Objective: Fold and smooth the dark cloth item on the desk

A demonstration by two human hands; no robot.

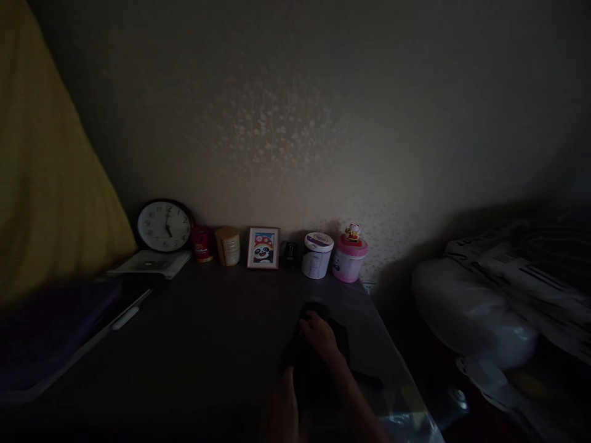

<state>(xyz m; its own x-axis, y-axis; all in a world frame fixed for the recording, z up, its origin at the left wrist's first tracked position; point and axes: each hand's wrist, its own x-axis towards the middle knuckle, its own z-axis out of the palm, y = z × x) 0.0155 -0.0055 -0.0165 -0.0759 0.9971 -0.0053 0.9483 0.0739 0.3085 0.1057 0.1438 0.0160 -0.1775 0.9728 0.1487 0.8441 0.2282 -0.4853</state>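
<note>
A black, soft-looking thing [339, 337] lies on the dark table in front of me; the poor light hides its exact kind. My right hand [318, 334] is over its upper part, fingers curled and closed on it. Lower down, my left hand [289, 397] is at its left side, blurred and mostly in shadow, so its fingers cannot be made out. A dark strap-like piece [368, 378] sticks out to the right beneath my right forearm.
Along the wall stand a round clock [164, 226], a red can [202, 244], a tan canister [228, 246], a framed panda picture [263, 248], a white tub [317, 255] and a pink tub [348, 261] topped by a figurine [353, 232]. Plastic-wrapped bundles [475, 307] lie right, a yellow curtain [50, 166] left.
</note>
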